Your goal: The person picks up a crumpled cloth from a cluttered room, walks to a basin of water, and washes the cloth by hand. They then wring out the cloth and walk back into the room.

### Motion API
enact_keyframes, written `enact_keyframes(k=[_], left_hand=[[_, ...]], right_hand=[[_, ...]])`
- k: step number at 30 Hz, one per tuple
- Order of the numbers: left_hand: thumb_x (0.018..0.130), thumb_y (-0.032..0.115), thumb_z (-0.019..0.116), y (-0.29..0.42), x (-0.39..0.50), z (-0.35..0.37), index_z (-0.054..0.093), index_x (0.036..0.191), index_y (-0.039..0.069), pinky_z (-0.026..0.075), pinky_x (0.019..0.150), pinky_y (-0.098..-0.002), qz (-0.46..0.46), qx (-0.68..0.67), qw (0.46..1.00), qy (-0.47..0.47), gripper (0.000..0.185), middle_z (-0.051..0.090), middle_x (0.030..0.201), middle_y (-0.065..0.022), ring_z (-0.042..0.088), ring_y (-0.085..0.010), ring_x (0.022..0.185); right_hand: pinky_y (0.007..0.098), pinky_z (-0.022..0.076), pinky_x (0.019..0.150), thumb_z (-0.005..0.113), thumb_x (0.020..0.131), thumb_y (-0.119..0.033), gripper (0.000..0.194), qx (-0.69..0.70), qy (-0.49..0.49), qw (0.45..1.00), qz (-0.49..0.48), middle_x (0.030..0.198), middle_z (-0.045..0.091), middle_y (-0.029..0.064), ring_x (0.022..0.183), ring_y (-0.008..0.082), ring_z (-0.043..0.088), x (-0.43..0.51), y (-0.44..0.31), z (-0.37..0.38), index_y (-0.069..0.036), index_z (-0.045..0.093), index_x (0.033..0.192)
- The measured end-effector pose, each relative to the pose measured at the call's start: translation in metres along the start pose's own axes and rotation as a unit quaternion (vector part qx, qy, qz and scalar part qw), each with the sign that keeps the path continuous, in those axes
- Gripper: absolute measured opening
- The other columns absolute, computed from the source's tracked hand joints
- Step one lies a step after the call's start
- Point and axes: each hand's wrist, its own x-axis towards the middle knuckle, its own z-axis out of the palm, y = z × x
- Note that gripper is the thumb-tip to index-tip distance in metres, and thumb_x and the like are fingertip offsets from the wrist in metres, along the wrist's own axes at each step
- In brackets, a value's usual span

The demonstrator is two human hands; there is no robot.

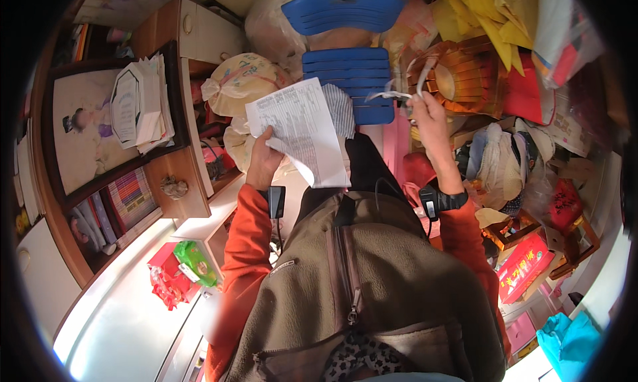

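Note:
My left hand grips a few white printed sheets by their near left edge. The thumb lies on top, and one lower corner curls up. Farther right, my right hand is raised, its fingers closed on a thin white cord or strap. Part of the cord loops upward; another end reaches left, with a small clear piece at its tip. Behind the sheets, a striped cloth hangs at the front of a blue slatted chair.
Left stands a wooden cabinet with a framed picture, a paper stack and books. Tied plastic bags crowd the chair. Right are a golden slatted basket, piled clothing and a red box.

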Motion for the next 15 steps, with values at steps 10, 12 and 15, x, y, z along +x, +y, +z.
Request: enact_keyframes(k=[10, 12, 15], left_hand=[[0.096, 0.031, 0.054, -0.014, 0.068, 0.073, 0.052, 0.121, 0.005, 0.049, 0.085, -0.0362, -0.089, -0.089, 0.979, 0.163, 0.036, 0.062, 0.106, -0.009, 0.061, -0.0213, 0.095], [0.096, 0.026, 0.054, -0.007, 0.045, 0.104, 0.053, 0.118, 0.005, 0.05, 0.085, -0.0343, -0.043, 0.002, 0.992, 0.122, 0.03, 0.062, 0.103, -0.0091, 0.062, -0.0205, 0.092], [0.096, 0.02, 0.051, 0.014, 0.0, 0.143, 0.055, 0.116, 0.005, 0.05, 0.086, -0.0333, -0.077, 0.065, 0.991, -0.094, 0.025, 0.063, 0.108, -0.0093, 0.063, -0.0201, 0.098]], right_hand=[[0.0219, 0.0295, 0.056, 0.052, 0.1, -0.024, 0.026, -0.002, 0.075, 0.995, -0.061, 0.072, 0.046, -0.0051, 0.062, 0.0038, 0.036, -0.028, -0.063, -0.068, 0.0, 0.063, 0.096], [0.0214, 0.0215, 0.051, 0.051, 0.101, -0.023, 0.025, -0.001, 0.03, 0.998, -0.059, 0.063, 0.034, -0.0092, 0.056, 0.002, 0.027, -0.04, -0.081, -0.062, -0.002, 0.062, 0.093], [0.0201, 0.0277, 0.052, 0.052, 0.1, -0.026, 0.025, 0.048, -0.071, 0.996, -0.035, 0.063, 0.039, -0.0077, 0.057, 0.0022, 0.036, -0.06, -0.104, -0.047, -0.004, 0.062, 0.092]])
